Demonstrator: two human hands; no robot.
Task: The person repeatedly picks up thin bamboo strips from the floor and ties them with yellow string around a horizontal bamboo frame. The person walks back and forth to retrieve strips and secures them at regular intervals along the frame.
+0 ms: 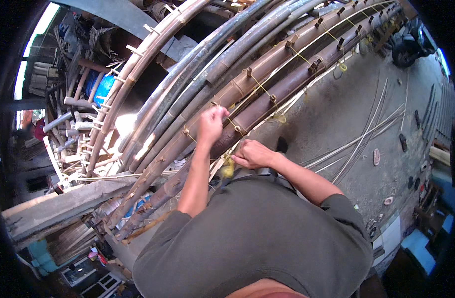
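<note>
Two thick brown bamboo poles (264, 65) (257, 111) run side by side in front of me, fitted with short pegs (272, 98). Thin yellow cord (259, 84) crosses between the pegs. My left hand (212, 124) is closed over the farther pole, beside a crossing cord; what its fingers pinch is hidden. Near the closer pole, my right hand (254, 154) is closed with the thumb low, at a cord end beside a hanging yellow bundle (228, 169). More small yellow loops (281, 118) dangle along the closer pole.
Several grey bamboo poles (187, 74) lie beyond, then a curved pole with light rungs (119, 78). A blue drum (104, 89) stands at the left. A concrete beam (68, 203) crosses the lower left. Thin strips (359, 141) and sandals (376, 157) lie on the floor; a wheel (405, 52) is far right.
</note>
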